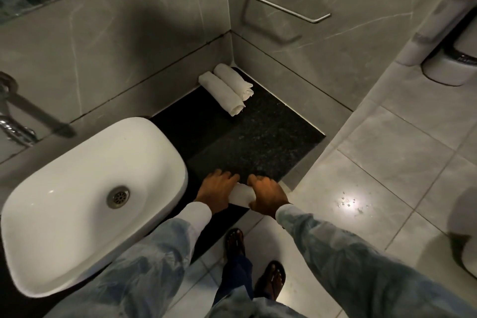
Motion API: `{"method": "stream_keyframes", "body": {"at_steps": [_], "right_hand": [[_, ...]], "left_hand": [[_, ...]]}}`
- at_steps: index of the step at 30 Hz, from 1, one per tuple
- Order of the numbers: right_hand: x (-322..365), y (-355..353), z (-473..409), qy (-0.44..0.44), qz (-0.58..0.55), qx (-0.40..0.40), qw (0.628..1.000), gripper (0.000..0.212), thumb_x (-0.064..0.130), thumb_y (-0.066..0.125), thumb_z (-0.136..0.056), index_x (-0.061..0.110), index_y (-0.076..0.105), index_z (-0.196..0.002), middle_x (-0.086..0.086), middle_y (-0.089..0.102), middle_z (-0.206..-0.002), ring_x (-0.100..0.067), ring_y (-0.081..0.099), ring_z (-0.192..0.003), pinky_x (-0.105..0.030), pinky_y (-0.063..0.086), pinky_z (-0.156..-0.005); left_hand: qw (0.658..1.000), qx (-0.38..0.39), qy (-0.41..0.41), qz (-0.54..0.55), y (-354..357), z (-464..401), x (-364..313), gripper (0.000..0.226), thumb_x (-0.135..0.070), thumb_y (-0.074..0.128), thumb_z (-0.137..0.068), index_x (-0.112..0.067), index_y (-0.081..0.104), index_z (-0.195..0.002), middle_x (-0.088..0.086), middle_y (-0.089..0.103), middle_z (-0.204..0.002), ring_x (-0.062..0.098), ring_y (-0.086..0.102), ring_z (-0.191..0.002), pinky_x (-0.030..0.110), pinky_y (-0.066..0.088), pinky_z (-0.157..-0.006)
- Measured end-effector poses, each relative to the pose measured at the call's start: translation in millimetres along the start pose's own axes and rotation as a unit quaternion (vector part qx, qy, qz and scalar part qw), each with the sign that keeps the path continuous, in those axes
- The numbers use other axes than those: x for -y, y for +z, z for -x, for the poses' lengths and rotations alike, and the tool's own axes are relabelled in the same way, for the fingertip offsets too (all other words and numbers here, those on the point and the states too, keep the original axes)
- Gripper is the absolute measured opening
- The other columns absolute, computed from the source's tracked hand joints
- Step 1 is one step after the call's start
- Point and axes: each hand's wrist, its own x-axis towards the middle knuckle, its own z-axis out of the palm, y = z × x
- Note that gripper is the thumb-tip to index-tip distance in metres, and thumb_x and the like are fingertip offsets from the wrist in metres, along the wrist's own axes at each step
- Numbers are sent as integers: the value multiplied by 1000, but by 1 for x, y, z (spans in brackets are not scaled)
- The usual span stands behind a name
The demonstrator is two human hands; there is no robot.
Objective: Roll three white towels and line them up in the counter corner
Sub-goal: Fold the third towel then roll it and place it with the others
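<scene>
Two rolled white towels lie side by side in the far corner of the black counter [258, 131]: one roll [222, 93] on the left, the other roll [233, 80] against the wall on the right. At the counter's near edge a third white towel [241, 195] is rolled up between my hands. My left hand [218, 188] grips its left end and my right hand [267, 192] grips its right end. Most of this towel is covered by my fingers.
A white oval sink [85, 196] sits on the counter to the left, with a chrome tap [15, 129] behind it. Grey tiled walls meet at the corner. A metal towel bar [291, 10] hangs on the right wall. My sandalled feet stand on the tiled floor below.
</scene>
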Motion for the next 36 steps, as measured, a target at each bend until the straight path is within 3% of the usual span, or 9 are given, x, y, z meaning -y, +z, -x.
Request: {"method": "stream_keyframes", "body": {"at_steps": [5,12,14,17,20,23,26,31,36], "right_hand": [[8,-24,-20,-2,-12,12,1000,51,35,76,-72,19,54,-116,-8,61,-120,-30,60,-112,-42,52,-94],[34,-71,-92,34,-78,-55,995,54,35,72,-73,18,46,-118,-14,65,-114,-38,65,-104,-42,54,-85],[43,-88,-130,37,-89,-74,993,56,35,71,-76,18,45,-123,-13,64,-118,-36,64,-107,-41,54,-86],[54,-100,-187,46,-100,-99,989,58,35,67,-84,18,44,-135,-12,60,-128,-32,60,-115,-40,51,-93],[63,-105,-248,40,-67,-72,994,65,35,58,-94,13,31,-148,-12,50,-140,-29,50,-128,-39,42,-107],[75,-109,-301,30,-30,-63,997,53,28,49,-100,7,33,-146,-15,53,-138,-31,51,-126,-39,37,-106],[80,-115,-333,36,12,-47,998,37,19,34,-105,8,40,-140,-16,53,-136,-32,49,-125,-40,36,-102],[71,-125,-356,-7,46,-57,997,35,26,48,-99,9,52,-129,-14,50,-135,-32,46,-121,-42,43,-95],[58,-128,-367,-37,73,-60,995,49,52,62,-84,14,62,-116,-11,55,-125,-31,50,-114,-42,43,-96]], "left_hand": [[993,4,36,-114,-19,-15,10,63,-23,68,-76,-20,42,-132,10,47,-137,33,42,-127,46,34,-105],[986,-73,36,-143,-72,-78,73,55,-15,58,-87,-18,40,-139,11,41,-146,36,34,-138,49,26,-115],[983,-91,36,-153,-92,-109,102,52,-18,59,-89,-19,41,-138,9,43,-144,35,37,-136,48,30,-113],[978,-111,41,-174,-120,-153,142,39,-33,75,-76,-32,64,-114,-4,68,-117,22,63,-111,37,52,-92],[980,-139,46,-132,-124,-198,185,44,-28,86,-64,-28,72,-106,-3,73,-114,24,69,-105,38,58,-87],[980,-168,41,-94,-123,-237,222,44,-27,92,-56,-25,77,-97,0,76,-107,25,74,-96,39,63,-76],[991,-124,37,-43,-120,-259,248,30,-21,62,-89,-21,65,-119,7,65,-126,30,60,-117,46,52,-96],[987,-151,0,55,-96,-279,262,34,-19,49,-99,-17,53,-132,9,53,-139,28,49,-129,45,41,-109],[975,-184,-117,31,-100,-273,245,37,-21,71,-84,-15,59,-119,11,61,-121,28,60,-109,39,52,-93]]}}
